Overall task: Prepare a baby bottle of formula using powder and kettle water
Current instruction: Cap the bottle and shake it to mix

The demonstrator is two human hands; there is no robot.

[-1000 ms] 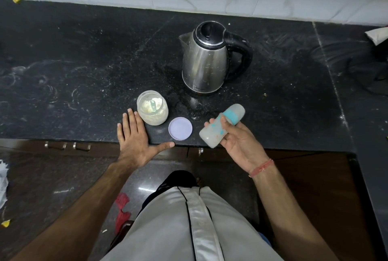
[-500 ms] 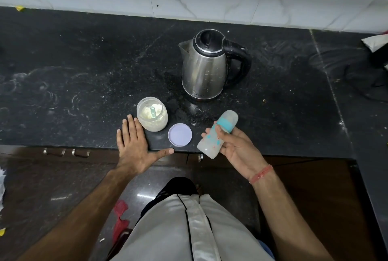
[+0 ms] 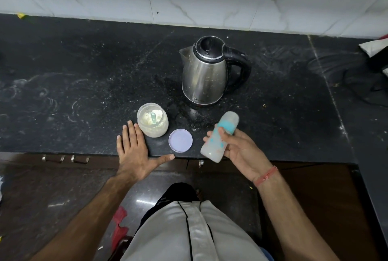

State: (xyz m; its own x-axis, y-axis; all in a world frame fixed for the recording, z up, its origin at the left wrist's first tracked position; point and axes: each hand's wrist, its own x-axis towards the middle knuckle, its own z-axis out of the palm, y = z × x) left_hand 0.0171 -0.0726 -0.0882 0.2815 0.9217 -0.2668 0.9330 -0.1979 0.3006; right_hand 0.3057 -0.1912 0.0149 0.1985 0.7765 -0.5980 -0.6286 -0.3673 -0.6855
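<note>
From the head view, little has changed over the last second: my right hand [image 3: 241, 149] keeps its fingers and thumb curled round the baby bottle [image 3: 218, 138], which lies tilted in the palm with its capped teal end pointing away toward the kettle [image 3: 206, 74], much as it did a moment ago; it may have swung a touch more upright, though the camera itself has lifted and shows more wall, so I cannot be sure how much is real motion. My left hand [image 3: 133, 151] has stayed flat on the front edge of the desk [image 3: 73, 84], fingers straight and spread, thumb stretched toward the lilac lid [image 3: 180, 140], holding nothing. I read this as the bottle still closed and not yet filled, so opening it looks like the next step before powder or water goes in. The open powder jar [image 3: 152, 122], with a scoop resting in the powder, stands just beside the left fingertips, and its lid lies between the jar and the bottle, near the desk's front edge. That edge is the concern: lid, jar and both hands crowd it, and a nudge could send the lid to the floor. There is bare dark surface to the left of the jar and to the right of the kettle, while a cable [image 3: 361, 84] and some clutter sit at the far right.
</note>
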